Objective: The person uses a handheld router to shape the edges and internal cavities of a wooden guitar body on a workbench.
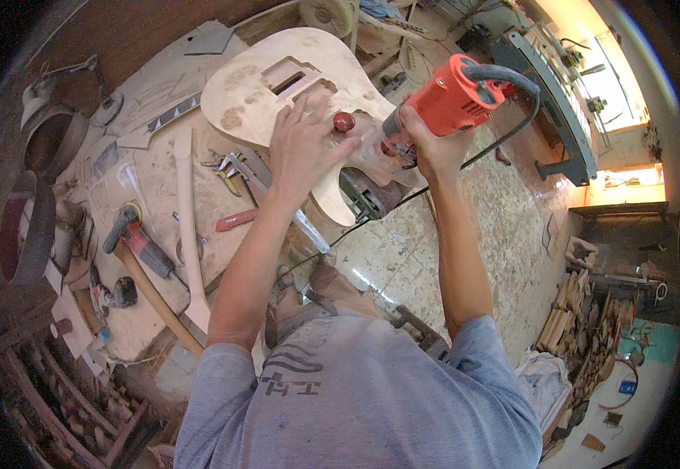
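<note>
My right hand (pixel 437 144) grips a red router (pixel 455 92) with a black cable, tilted over a pale wooden guitar body (pixel 238 90) at the top middle. My left hand (pixel 305 144) lies on the body beside its cut-out cavities, fingers spread, next to a round dark-red knob (pixel 344 121). The router's base, partly covered by my hands, is hard to make out. Below the body's right end is a green metal tool (pixel 363 199), partly hidden.
The dusty bench (pixel 156 301) holds a pale guitar neck (pixel 185 180), red-and-black sander (pixel 140 238), pliers (pixel 228 176), metal bar (pixel 312 234) and sanding drums at left. A gray machine (pixel 570 137) stands at upper right. Wood offcuts (pixel 566 313) are piled lower right.
</note>
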### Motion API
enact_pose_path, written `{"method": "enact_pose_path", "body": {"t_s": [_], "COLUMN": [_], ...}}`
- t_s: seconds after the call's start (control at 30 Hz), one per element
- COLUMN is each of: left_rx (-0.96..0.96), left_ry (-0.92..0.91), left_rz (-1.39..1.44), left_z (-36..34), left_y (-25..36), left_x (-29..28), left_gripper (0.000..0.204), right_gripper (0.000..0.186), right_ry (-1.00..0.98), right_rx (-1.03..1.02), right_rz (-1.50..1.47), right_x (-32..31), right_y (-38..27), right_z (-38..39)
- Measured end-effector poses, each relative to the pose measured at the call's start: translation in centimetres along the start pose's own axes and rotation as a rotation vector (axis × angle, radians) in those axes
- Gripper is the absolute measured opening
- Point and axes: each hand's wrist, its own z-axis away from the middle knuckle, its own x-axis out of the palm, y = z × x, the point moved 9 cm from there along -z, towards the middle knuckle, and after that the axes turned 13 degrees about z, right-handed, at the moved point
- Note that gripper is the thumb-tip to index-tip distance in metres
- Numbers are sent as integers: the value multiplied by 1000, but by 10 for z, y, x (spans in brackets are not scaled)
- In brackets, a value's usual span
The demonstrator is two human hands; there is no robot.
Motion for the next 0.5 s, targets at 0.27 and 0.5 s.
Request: {"method": "enact_pose_path", "body": {"t_s": [0.27, 0.5], "left_rx": [-64, -18], "left_ry": [10, -27], "left_rz": [-9, 10], "left_z": [-2, -1], "left_y": [-16, -1], "left_x": [6, 3], "left_gripper": [47, 48], "right_gripper": [40, 44], "right_ry": [-49, 8], "right_rx": [-65, -6], "right_rz": [65, 125], "right_x": [18, -4], "right_y": [5, -10], "right_z": [-14, -1]}}
